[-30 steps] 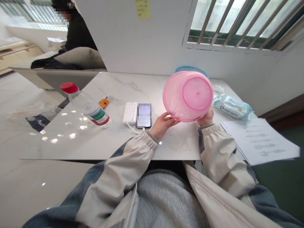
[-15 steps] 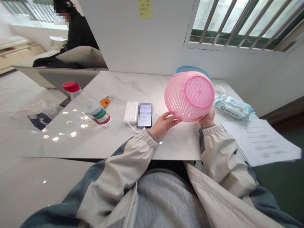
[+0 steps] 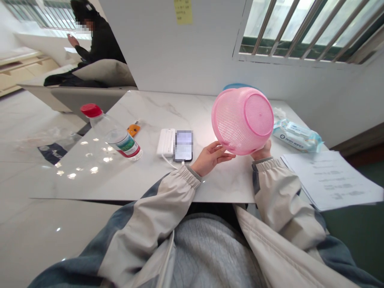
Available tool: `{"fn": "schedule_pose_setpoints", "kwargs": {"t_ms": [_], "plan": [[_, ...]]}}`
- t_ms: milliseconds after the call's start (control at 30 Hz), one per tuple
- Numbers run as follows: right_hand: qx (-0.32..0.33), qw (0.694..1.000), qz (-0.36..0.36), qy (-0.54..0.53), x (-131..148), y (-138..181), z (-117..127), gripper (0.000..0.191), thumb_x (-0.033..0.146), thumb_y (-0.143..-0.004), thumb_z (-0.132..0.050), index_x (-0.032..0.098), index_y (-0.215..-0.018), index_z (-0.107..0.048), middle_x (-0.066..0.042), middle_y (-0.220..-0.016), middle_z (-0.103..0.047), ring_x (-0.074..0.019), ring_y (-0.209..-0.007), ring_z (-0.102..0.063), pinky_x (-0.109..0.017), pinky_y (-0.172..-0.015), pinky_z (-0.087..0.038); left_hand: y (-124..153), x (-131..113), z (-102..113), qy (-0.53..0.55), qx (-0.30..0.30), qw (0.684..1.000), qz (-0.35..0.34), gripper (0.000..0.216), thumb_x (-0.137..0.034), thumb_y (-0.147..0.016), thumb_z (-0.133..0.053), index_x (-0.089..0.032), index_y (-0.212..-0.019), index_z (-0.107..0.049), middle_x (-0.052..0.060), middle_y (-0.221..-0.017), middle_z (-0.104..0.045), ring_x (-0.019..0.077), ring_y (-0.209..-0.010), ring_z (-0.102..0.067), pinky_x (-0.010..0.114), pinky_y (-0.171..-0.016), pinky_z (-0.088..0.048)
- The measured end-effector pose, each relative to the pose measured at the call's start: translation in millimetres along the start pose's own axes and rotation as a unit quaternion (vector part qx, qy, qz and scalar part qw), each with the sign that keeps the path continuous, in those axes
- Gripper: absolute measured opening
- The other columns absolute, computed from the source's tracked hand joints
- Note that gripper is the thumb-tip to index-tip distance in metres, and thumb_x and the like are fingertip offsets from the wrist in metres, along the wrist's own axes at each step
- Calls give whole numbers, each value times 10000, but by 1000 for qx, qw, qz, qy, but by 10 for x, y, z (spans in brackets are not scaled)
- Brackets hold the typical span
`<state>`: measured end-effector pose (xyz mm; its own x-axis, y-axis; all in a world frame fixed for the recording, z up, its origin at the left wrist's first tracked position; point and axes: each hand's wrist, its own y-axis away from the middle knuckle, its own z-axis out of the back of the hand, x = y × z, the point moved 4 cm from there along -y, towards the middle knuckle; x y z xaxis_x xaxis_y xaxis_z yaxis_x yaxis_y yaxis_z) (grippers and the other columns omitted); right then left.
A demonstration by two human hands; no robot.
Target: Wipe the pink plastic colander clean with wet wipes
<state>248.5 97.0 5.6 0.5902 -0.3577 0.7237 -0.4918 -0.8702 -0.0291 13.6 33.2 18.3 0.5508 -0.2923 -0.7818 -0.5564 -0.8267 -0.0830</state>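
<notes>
A pink mesh basket (image 3: 229,116) is held up over the table, tipped on its side with its round base facing right and toward me. My left hand (image 3: 207,159) touches its lower left rim, the thumb and fingers at the edge. My right hand (image 3: 263,151) grips the basket from the lower right; its fingertips are hidden behind the mesh. Behind the basket a blue rim (image 3: 237,86) of another object shows. Left of my left hand lie a phone (image 3: 183,146) and a white power bank (image 3: 166,143) with a white cable.
On the white marbled table (image 3: 156,180) a clear bottle with a red cap (image 3: 120,136) stands left, near an orange tag (image 3: 133,129). A wipes pack (image 3: 298,136) and paper sheets (image 3: 333,176) lie right. A person in black (image 3: 105,44) sits beyond the partition.
The basket has turned and shifted slightly right, its base swinging farther to the right. My left hand has moved a little right with it. The person in the background has a raised hand showing now.
</notes>
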Motion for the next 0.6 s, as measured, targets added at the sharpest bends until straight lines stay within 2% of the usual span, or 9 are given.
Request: {"fn": "schedule_pose_setpoints", "kwargs": {"t_ms": [133, 233, 300, 433, 600], "plan": [[7, 1000, -11, 4, -58, 0, 17, 309, 345, -1001, -463, 261, -948, -756, -51, -1098, -797, -226, -1054, -734, -462, -1194, -507, 11, -5, -61, -64, 17, 997, -27, 447, -429, -841, -887, -194, -1186, -728, 111, -1178, -775, 256, -984, -795, 457, -988, -610], [42, 998, -32, 18, -119, 8, 13, 201, 486, -917, -586, 367, -951, -744, -25, -1196, -784, -255, -1172, -715, -504, -1233, -480, 13, 0, -88, -120, 20, 992, -41, 401, -434, -871, -854, -182, -1162, -742, 113, -1130, -780, 259, -1005, -783, 458, -990, -606], [57, 997, -40, 37, -153, 14, 16, 217, 547, -865, -622, 396, -965, -741, -18, -1245, -769, -273, -1226, -695, -517, -1276, -436, 10, 2, -91, -130, 18, 990, -52, 386, -433, -879, -846, -184, -1155, -744, 105, -1102, -780, 261, -1006, -780, 461, -981, -609], [44, 997, -43, 49, -183, 11, 46, 198, 498, -847, -608, 394, -948, -743, -19, -1182, -784, -292, -1189, -702, -512, -1306, -399, 0, 6, -81, -123, 12, 990, -71, 380, -420, -874, -854, -184, -1150, -740, 97, -1085, -778, 257, -1002, -780, 452, -966, -618], [40, 998, -53, 8, -147, 9, 36, 209, 430, -883, -582, 327, -956, -749, -16, -1125, -806, -255, -1098, -737, -473, -1296, -412, -13, 29, -62, -122, 12, 990, -64, 410, -413, -856, -871, -170, -1154, -731, 105, -1092, -783, 264, -1014, -781, 458, -973, -619]]}}
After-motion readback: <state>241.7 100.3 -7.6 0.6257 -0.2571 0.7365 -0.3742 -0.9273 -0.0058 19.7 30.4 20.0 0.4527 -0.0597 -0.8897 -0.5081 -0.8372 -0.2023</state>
